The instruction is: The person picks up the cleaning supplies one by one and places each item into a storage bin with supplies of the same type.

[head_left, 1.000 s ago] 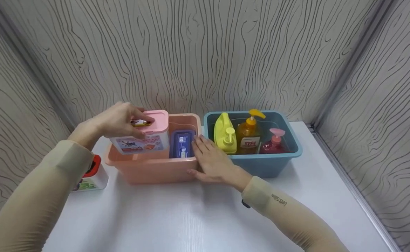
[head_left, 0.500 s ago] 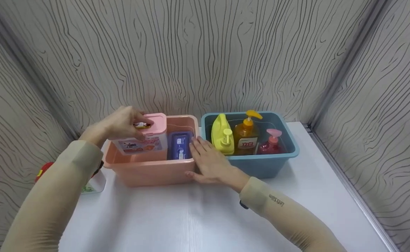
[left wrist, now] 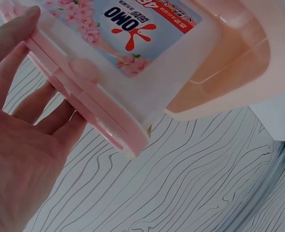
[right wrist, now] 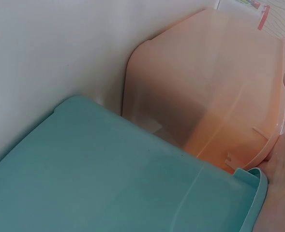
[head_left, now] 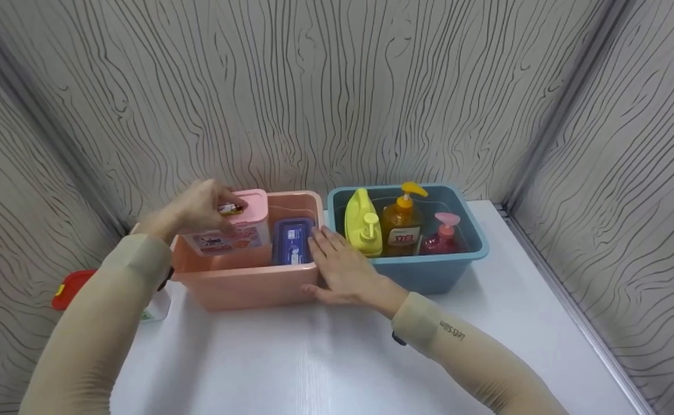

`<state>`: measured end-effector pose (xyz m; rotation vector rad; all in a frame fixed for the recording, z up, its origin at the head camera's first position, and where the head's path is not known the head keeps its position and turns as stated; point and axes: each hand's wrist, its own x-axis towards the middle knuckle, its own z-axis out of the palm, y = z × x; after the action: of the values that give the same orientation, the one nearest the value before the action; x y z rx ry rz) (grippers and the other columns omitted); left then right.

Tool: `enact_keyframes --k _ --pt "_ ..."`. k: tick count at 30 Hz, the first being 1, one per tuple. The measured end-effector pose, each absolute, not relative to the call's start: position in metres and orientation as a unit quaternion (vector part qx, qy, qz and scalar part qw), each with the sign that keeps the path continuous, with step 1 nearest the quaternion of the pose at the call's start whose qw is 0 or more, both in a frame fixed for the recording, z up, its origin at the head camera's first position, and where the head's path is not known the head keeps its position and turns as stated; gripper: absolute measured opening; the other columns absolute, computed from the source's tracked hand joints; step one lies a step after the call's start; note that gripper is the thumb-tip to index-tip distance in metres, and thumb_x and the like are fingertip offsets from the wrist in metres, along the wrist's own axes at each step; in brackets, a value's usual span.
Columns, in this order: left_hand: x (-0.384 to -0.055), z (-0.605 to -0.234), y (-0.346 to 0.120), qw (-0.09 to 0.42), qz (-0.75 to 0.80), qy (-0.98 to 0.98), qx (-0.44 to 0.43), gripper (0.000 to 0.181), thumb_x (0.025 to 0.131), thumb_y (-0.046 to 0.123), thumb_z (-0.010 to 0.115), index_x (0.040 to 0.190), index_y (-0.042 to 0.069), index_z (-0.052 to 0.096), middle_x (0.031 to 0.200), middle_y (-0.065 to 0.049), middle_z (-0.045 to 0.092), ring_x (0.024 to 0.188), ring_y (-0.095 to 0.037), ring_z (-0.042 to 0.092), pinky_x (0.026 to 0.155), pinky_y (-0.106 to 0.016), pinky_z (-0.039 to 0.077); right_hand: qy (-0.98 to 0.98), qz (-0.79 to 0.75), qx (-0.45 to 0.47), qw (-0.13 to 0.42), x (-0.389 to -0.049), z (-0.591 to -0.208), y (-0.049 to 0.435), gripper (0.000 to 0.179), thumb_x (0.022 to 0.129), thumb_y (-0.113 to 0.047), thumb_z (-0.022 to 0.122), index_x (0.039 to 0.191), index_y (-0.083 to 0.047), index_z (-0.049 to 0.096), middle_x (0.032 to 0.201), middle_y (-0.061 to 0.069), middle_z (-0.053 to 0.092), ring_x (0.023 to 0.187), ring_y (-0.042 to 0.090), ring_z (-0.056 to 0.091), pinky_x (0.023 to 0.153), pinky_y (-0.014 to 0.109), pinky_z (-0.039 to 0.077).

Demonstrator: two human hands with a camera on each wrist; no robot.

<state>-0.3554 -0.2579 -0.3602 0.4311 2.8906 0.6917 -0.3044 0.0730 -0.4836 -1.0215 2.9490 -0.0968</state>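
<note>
In the head view my left hand (head_left: 200, 206) grips a white laundry detergent tub (head_left: 230, 241) by its pink lid (head_left: 253, 208). The tub sits low within the left part of the pink bin (head_left: 256, 288); whether its base touches the bottom is hidden. Thumb and fingers span the lid in the left wrist view, where the tub's OMO label (left wrist: 132, 29) shows. A blue-purple box (head_left: 294, 241) lies in the bin's right part. My right hand (head_left: 345, 268) rests over the pink bin's right rim, fingers straight, thumb against the outer front.
Close on the right stands a blue-green bin (head_left: 423, 274) with a yellow jug (head_left: 363, 222), an amber pump bottle (head_left: 402, 227) and a red pump bottle (head_left: 443, 239). A red-lidded tub (head_left: 75, 288) is partly behind my left sleeve. Wood-grain walls (head_left: 337, 86) enclose the table (head_left: 256, 369).
My left hand has lowered the detergent tub slightly deeper into the pink bin. The right hand keeps its place on the rim. The head view has shifted a little.
</note>
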Motion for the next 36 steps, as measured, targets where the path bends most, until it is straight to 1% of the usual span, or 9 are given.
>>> enact_keyframes --k 3,10,16,22,26,29,30,33,36 --pt "-0.357 -0.365 -0.257 0.073 0.235 0.96 0.136 0.056 0.086 0.005 0.092 0.139 0.018 0.081 0.161 -0.017 0.066 0.147 -0.045 0.064 0.122 -0.07 0.052 0.944 -0.033 -0.327 0.014 -0.304 -0.483 0.073 0.108 0.105 -0.078 0.049 0.181 -0.008 0.017 0.192 0.013 0.01 0.18 0.035 0.009 0.146 0.055 0.015" --pt "-0.364 -0.376 -0.254 0.074 0.235 0.961 0.124 0.054 0.088 0.005 0.092 0.139 0.015 0.08 0.153 -0.015 0.073 0.14 -0.043 0.069 0.12 -0.07 0.054 0.944 -0.024 -0.328 0.004 -0.304 -0.481 0.072 0.107 0.104 -0.077 0.049 0.179 -0.006 0.022 0.191 0.014 0.013 0.18 0.036 0.012 0.146 0.054 0.017" --pt "-0.369 -0.383 -0.256 0.085 0.232 0.963 0.11 0.056 0.086 0.004 0.092 0.14 0.016 0.08 0.151 -0.014 0.073 0.138 -0.041 0.068 0.12 -0.07 0.054 0.944 -0.022 -0.329 0.008 -0.304 -0.481 0.072 0.106 0.104 -0.077 0.048 0.179 -0.006 0.023 0.191 0.014 0.015 0.18 0.035 0.012 0.147 0.053 0.016" --pt "-0.374 -0.389 -0.258 0.101 0.234 0.962 0.098 0.059 0.085 0.001 0.091 0.14 0.018 0.08 0.156 -0.012 0.07 0.143 -0.042 0.065 0.123 -0.071 0.051 0.943 -0.02 -0.331 0.003 -0.304 -0.483 0.072 0.106 0.105 -0.077 0.048 0.18 -0.006 0.022 0.191 0.015 0.014 0.18 0.036 0.013 0.147 0.053 0.016" --pt "-0.377 -0.392 -0.257 0.118 0.246 0.958 0.091 0.061 0.085 -0.001 0.09 0.141 0.02 0.079 0.162 -0.012 0.066 0.151 -0.044 0.061 0.125 -0.072 0.049 0.944 -0.019 -0.33 -0.001 -0.304 -0.482 0.073 0.107 0.105 -0.078 0.048 0.18 -0.007 0.022 0.191 0.014 0.014 0.18 0.036 0.013 0.146 0.053 0.016" --pt "-0.379 -0.395 -0.257 0.124 0.246 0.957 0.087 0.061 0.085 -0.002 0.09 0.141 0.02 0.079 0.162 -0.012 0.065 0.152 -0.045 0.059 0.125 -0.072 0.048 0.944 -0.016 -0.331 0.0 -0.304 -0.481 0.073 0.108 0.104 -0.081 0.045 0.18 -0.007 0.021 0.191 0.014 0.013 0.18 0.036 0.012 0.146 0.054 0.016" --pt "-0.38 -0.397 -0.257 0.125 0.241 0.959 0.087 0.061 0.085 -0.001 0.091 0.14 0.021 0.079 0.161 -0.012 0.066 0.15 -0.044 0.06 0.124 -0.072 0.049 0.944 -0.015 -0.331 0.001 -0.304 -0.481 0.073 0.109 0.104 -0.082 0.044 0.18 -0.007 0.021 0.191 0.014 0.013 0.18 0.036 0.012 0.146 0.053 0.016" --pt "-0.382 -0.403 -0.256 0.136 0.219 0.962 0.092 0.058 0.085 0.0 0.092 0.138 0.021 0.08 0.15 -0.011 0.07 0.135 -0.039 0.064 0.116 -0.066 0.058 0.943 -0.015 -0.331 0.006 -0.303 -0.481 0.073 0.111 0.103 -0.084 0.04 0.18 -0.007 0.019 0.192 0.013 0.011 0.18 0.035 0.011 0.147 0.053 0.015" --pt "-0.384 -0.409 -0.255 0.152 0.197 0.963 0.101 0.054 0.085 0.004 0.093 0.135 0.021 0.082 0.138 -0.01 0.073 0.118 -0.033 0.065 0.097 -0.049 0.065 0.943 -0.015 -0.331 0.008 -0.303 -0.481 0.073 0.112 0.103 -0.086 0.038 0.18 -0.007 0.019 0.192 0.013 0.012 0.18 0.035 0.011 0.147 0.052 0.014"
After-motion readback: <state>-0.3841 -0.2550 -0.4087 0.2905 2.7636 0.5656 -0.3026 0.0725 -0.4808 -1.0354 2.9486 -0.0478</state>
